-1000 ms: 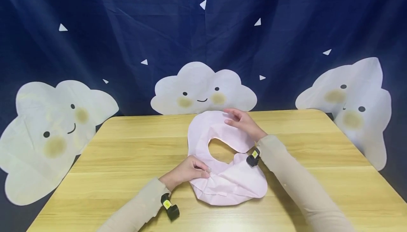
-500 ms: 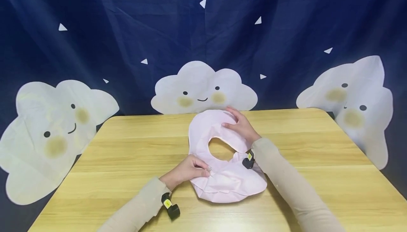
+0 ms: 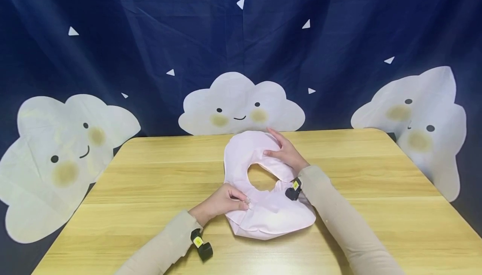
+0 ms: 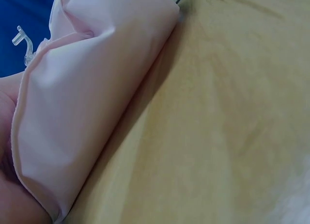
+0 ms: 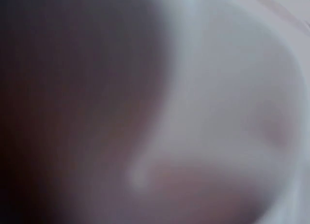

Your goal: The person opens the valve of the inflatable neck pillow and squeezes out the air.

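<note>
A pale pink inflatable neck pillow (image 3: 241, 158) lies on the wooden table, its opening facing right. My left hand (image 3: 223, 203) pinches it at a small clear valve (image 3: 247, 201) on its left side. In the left wrist view the clear valve (image 4: 28, 49) stands out from the pink sheet, its cap loose to one side. My right hand (image 3: 288, 151) grips the pillow's far arm, thumb on top and fingers toward the outer edge. The near arm looks rounded, with few creases. The right wrist view is mostly blurred pink surface and dark shadow.
The wooden table (image 3: 150, 183) spreads to both sides of the pillow. Behind it hangs a dark blue curtain (image 3: 211, 28) with smiling white clouds. Each wrist wears a small black camera, and the right one (image 3: 293, 189) overlaps the pillow.
My right hand has moved slightly left and closed onto the far arm. The near arm has puffed up and its creases have smoothed out. My left hand has stayed at the valve.
</note>
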`<state>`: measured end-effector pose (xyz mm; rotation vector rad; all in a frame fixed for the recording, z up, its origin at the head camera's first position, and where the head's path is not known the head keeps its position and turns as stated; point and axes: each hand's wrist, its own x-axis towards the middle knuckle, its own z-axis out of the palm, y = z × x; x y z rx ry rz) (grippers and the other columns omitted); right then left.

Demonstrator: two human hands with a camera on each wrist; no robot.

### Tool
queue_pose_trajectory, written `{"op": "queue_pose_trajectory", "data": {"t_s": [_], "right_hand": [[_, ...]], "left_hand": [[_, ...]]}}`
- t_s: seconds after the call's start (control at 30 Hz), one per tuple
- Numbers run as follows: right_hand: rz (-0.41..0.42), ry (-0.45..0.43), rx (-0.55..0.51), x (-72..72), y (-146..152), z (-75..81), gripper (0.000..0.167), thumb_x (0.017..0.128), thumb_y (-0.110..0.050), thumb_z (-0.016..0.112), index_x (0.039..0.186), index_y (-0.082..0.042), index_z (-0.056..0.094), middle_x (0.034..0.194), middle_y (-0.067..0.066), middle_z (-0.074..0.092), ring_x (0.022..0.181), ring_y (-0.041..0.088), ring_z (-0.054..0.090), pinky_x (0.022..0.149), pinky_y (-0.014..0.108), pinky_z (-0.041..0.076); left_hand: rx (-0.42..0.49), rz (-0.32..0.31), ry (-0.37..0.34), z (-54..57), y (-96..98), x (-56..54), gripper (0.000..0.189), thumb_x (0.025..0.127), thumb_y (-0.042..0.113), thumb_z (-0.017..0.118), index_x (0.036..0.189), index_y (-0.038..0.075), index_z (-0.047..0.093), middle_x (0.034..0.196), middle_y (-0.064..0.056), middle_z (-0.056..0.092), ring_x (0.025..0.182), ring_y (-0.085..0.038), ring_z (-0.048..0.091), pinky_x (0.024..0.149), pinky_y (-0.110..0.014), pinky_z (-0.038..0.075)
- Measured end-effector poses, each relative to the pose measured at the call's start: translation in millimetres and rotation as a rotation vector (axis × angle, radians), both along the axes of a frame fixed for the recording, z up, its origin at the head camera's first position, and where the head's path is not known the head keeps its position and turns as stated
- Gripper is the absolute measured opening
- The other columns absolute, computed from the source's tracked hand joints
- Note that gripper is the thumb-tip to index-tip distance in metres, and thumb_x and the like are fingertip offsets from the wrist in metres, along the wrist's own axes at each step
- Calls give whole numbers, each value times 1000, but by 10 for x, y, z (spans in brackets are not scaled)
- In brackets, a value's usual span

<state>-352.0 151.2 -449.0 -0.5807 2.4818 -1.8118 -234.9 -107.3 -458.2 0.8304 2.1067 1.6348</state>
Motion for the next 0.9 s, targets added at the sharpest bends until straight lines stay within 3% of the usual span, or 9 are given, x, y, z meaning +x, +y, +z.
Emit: {"op": "queue_pose_trajectory", "data": {"t_s": [0.17,0.43,0.77,0.9], "right_hand": [[2,3,16,-16,-1,-47,79,79,-21,77,146,-20,35,154,0,28,142,20,19,115,39,13],[16,-51,56,213,-63,259,76,82,-13,73,145,-5,32,153,13,27,141,29,20,115,43,15],[-8,-66,94,230,-80,280,73,82,-13,73,143,-4,36,149,15,34,139,33,26,113,46,18],[-23,-56,100,162,-71,179,71,81,-14,74,142,-6,39,148,15,37,137,34,28,113,48,20]], "left_hand": [[3,-7,9,-3,0,-1,18,76,-1,73,88,-13,68,81,-24,69,71,-3,59,67,-20,50],[-3,-2,2,3,-1,2,18,76,-2,73,88,-14,67,82,-26,68,71,-3,60,68,-19,50],[0,5,10,18,-1,0,18,75,-2,74,88,-13,68,83,-26,68,70,-2,61,67,-20,51],[4,-4,15,15,-5,-6,18,76,-2,73,88,-14,68,82,-25,68,70,-2,60,66,-20,51]]}}
